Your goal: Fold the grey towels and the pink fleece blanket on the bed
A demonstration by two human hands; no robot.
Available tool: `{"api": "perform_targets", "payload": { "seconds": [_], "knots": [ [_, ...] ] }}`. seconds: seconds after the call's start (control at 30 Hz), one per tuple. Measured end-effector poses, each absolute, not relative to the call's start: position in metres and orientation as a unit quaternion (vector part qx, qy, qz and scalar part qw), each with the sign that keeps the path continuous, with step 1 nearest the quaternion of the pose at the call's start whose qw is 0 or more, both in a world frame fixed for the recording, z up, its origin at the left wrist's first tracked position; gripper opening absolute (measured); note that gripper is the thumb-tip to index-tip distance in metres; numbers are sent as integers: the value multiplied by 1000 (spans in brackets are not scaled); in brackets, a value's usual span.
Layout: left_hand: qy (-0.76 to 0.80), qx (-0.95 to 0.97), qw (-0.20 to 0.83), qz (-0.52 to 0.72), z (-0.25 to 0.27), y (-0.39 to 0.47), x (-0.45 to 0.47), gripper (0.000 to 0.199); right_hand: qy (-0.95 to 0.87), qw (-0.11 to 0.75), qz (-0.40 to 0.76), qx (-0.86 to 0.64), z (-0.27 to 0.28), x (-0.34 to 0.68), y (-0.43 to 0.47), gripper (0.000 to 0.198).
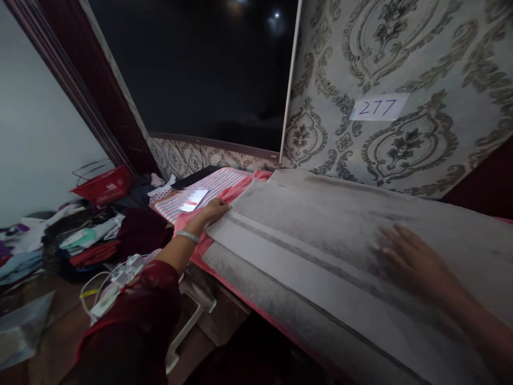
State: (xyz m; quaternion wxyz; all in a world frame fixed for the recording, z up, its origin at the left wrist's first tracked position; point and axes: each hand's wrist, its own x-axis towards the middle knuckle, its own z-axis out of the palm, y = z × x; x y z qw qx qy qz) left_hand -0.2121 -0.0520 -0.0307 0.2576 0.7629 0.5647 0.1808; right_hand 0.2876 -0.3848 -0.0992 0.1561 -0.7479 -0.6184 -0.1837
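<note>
Grey cloth (320,211): left edge at left fingers (223,205), upper surface beneath right fingers (405,235)

The grey folded fabric (296,214) lies on pink cloth (202,249). On the left, a flat phone (197,198) lies on striped cloth (225,183). A large black television (200,69) is behind; a red basket (105,187), far left.

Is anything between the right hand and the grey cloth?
Nothing visible is. The right hand is over the grey cloth, but blurred, so contact can't be told. The phone lies aside on the striped cloth, out of the way.
</note>
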Motion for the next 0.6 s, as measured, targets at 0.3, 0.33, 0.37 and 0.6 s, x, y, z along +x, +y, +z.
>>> {"api": "perform_targets", "payload": {
  "seconds": [0.3,0.33,0.37,0.6],
  "knots": [
    [531,752,347,180,-27,-53,-216,24,-647,137,-117,-740,-127,198,-370,60],
    [526,751,357,175,-23,-53,-216,23,-645,137,-113,-743,-127,199,-370,60],
    [522,752,366,168,-17,-52,-214,23,-643,137,-109,-746,-127,200,-370,60],
    [476,770,403,135,42,-54,-175,24,-631,148,-86,-757,-121,196,-366,57]
  ]
}}
